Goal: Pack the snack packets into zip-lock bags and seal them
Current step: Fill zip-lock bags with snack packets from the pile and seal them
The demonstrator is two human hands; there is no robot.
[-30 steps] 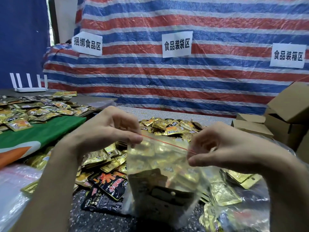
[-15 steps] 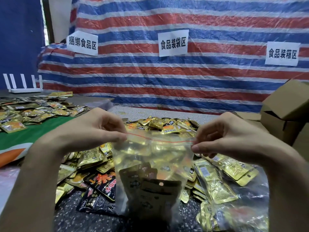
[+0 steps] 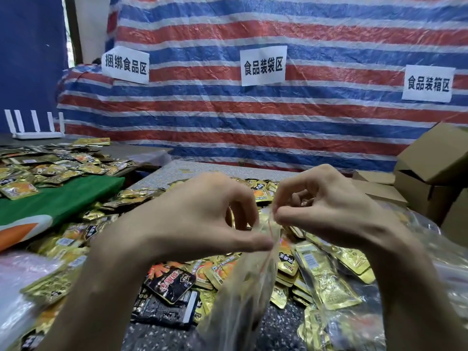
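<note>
Clear zip-lock bag (image 3: 243, 282) hangs below; left hand (image 3: 192, 219), right hand (image 3: 326, 211) grip pinched on top edge.

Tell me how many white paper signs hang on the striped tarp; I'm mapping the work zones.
3: a left sign, a middle sign and a right sign, all on the striped tarp. More may hang outside the view.

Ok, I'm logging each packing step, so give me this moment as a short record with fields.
left hand: pinching the zip-lock bag's top edge
right hand: pinching the same edge, close beside the left
zip-lock bag: clear, hanging below the hands, blurred; red seal line visible
contents: cannot tell through the blur
loose snack packets: gold, heaped on the table
cardboard boxes: far right
signs on tarp: three
</note>
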